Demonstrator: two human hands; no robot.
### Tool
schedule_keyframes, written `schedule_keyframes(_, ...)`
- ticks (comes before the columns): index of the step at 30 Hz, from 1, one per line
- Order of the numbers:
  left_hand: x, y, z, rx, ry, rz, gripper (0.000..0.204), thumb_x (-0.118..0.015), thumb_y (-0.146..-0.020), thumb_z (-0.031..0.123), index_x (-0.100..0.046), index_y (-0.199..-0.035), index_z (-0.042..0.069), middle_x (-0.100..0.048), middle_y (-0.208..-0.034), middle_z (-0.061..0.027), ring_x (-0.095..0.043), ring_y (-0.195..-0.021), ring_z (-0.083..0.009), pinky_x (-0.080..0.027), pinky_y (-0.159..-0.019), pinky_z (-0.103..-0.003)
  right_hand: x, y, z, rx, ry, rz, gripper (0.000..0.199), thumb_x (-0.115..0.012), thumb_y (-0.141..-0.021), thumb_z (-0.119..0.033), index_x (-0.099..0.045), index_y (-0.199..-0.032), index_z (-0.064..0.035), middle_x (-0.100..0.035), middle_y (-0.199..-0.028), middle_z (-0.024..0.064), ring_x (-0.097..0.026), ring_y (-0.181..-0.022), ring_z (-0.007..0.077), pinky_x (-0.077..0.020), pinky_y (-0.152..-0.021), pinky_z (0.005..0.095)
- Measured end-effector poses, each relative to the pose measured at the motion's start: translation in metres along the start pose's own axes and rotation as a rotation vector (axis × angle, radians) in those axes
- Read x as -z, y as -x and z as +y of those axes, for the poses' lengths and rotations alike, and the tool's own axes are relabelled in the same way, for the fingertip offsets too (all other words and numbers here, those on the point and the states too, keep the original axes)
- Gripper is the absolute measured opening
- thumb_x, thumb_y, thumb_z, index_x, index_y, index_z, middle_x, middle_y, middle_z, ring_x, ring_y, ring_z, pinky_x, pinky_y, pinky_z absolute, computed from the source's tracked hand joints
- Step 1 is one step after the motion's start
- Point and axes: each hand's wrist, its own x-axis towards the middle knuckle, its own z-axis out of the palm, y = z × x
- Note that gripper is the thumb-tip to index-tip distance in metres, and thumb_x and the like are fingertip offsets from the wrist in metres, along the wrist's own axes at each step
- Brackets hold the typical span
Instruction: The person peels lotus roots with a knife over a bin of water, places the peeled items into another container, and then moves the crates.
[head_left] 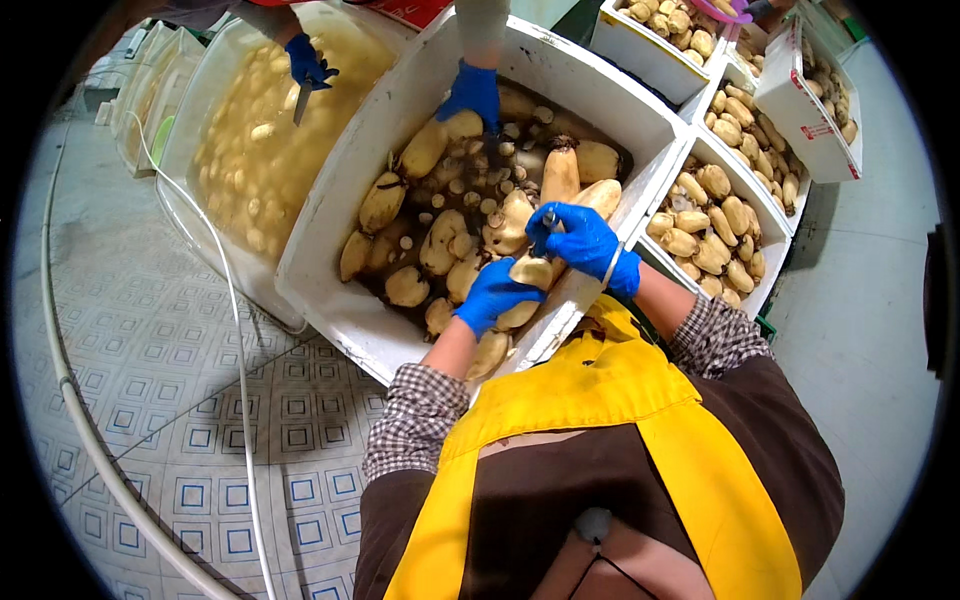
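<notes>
The left hand point(498, 295) pinches a root point(531, 270) by the tub's point(600, 95) near rim; the right hand point(582, 240) curls round a tool point(550, 217). Should the root slip, the tool could jab the left hand.

Tool point(551, 217) mostly hidden by right hand point(585, 240), purple container point(738, 16) cut off

Four blue-gloved hands show: the wearer's left hand point(497, 295) and right hand point(588, 242), plus two others point(470, 95). Count one foam tub point(335, 205), one cloudy-water tub point(195, 100), at least four foam boxes point(835, 150), at least one knife point(302, 102), one yellow apron point(570, 380), two hoses point(84, 445). Lotus roots point(380, 203) overlap too much to count.
</notes>
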Motion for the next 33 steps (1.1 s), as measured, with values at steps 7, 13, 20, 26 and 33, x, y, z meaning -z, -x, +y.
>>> schedule_keyframes(7, 0.059, 0.039, 0.028, -0.013, 0.612, 0.137, 0.053, -0.074, -0.067, 0.011, -0.054, -0.115, 0.001, -0.061, -0.106, -0.008, -0.059, -0.094, -0.0177, -0.049, -0.081, -0.029, -0.02, 0.005, -0.031, 0.147, 0.699, 0.066, 0.009, -0.063, -0.082, -0.021, -0.064, -0.086, -0.0128, -0.059, -0.065, 0.0122, -0.059, -0.059, 0.0309, -0.0456, -0.053, 0.0364)
schedule_keyframes(13, 0.072, 0.056, 0.027, -0.158, 0.593, 0.329, 0.056, -0.078, -0.064, 0.012, -0.054, -0.113, 0.002, -0.06, -0.105, -0.008, -0.057, -0.096, -0.0177, -0.048, -0.086, -0.031, -0.029, -0.015, -0.035, 0.129, 0.761, 0.008, 0.009, -0.064, -0.08, -0.023, -0.064, -0.081, -0.014, -0.06, -0.066, 0.0122, -0.058, -0.06, 0.0333, -0.0467, -0.054, 0.0374)
schedule_keyframes(20, 0.067, 0.066, 0.023, -0.173, 0.394, 0.441, 0.062, -0.084, -0.059, 0.016, -0.053, -0.111, 0.002, -0.06, -0.103, -0.0095, -0.058, -0.094, -0.0189, -0.048, -0.082, -0.031, -0.028, -0.032, -0.036, 0.036, 0.943, -0.188, 0.014, -0.061, -0.078, -0.024, -0.065, -0.077, -0.0113, -0.063, -0.071, 0.0143, -0.062, -0.066, 0.0332, -0.0497, -0.061, 0.0411)
schedule_keyframes(26, 0.051, 0.064, 0.027, -0.09, 0.171, 0.596, 0.068, -0.086, -0.056, 0.022, -0.051, -0.11, 0.0, -0.061, -0.101, -0.0134, -0.06, -0.092, -0.0214, -0.049, -0.08, -0.033, -0.028, -0.045, -0.014, -0.085, 1.095, -0.32, 0.014, -0.057, -0.079, -0.019, -0.066, -0.079, -0.0077, -0.063, -0.075, 0.0183, -0.062, -0.072, 0.0368, -0.05, -0.065, 0.0441)
schedule_keyframes(33, 0.04, 0.053, 0.02, 0.062, 0.141, 0.611, 0.07, -0.087, -0.055, 0.025, -0.051, -0.109, 0.0, -0.061, -0.098, -0.0144, -0.061, -0.086, -0.0237, -0.051, -0.076, -0.036, -0.027, -0.049, 0.009, -0.119, 1.131, -0.367, 0.016, -0.056, -0.078, -0.019, -0.066, -0.081, -0.0068, -0.064, -0.08, 0.0203, -0.062, -0.076, 0.0386, -0.0503, -0.069, 0.0451)
